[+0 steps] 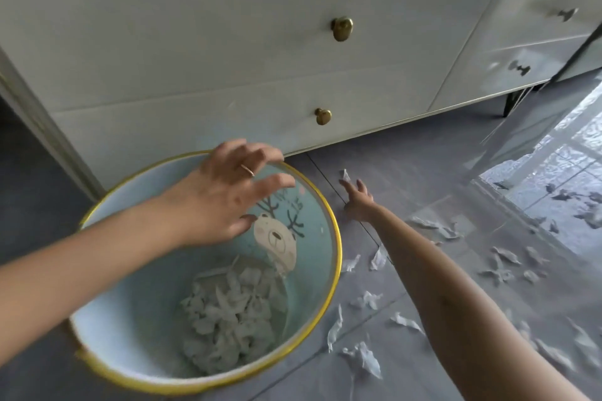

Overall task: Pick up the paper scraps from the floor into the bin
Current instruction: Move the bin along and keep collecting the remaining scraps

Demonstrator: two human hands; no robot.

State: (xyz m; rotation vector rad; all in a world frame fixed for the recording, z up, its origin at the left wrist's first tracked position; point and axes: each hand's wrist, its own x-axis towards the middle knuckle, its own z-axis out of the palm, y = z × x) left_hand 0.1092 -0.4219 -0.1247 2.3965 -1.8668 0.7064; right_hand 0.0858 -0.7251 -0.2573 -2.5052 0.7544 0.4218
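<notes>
While your right hand (pixel 358 197) reaches, fingers spread, toward the scrap (pixel 344 175) on the floor (pixel 423 153), left hand (pixel 224 192) spread over the bin (pixel 335 238): light, crumpled paper, probably; pinch its raised edge.

Floor (pixel 423 153): grey tiles with thin dark joints, smooth and glossy.
Dresser (pixel 228 26): white, long, fills the top of the view, stands raised off the floor on short dark legs (pixel 508 104).
Drawers: two stacked on the left section, two more on the right section, all shut.
Left knobs: brass, rounded, one on the upper drawer (pixel 342 28), one on the lower (pixel 323 116).
Right handles: dark, bow-shaped, blurred (pixel 519 68).
Light: daylight, strong at the right, where the tiles mirror a bright window pattern (pixel 553 166).
Far left: a pale upright edge (pixel 39 127) beside the dresser, darker floor beyond it.
</notes>
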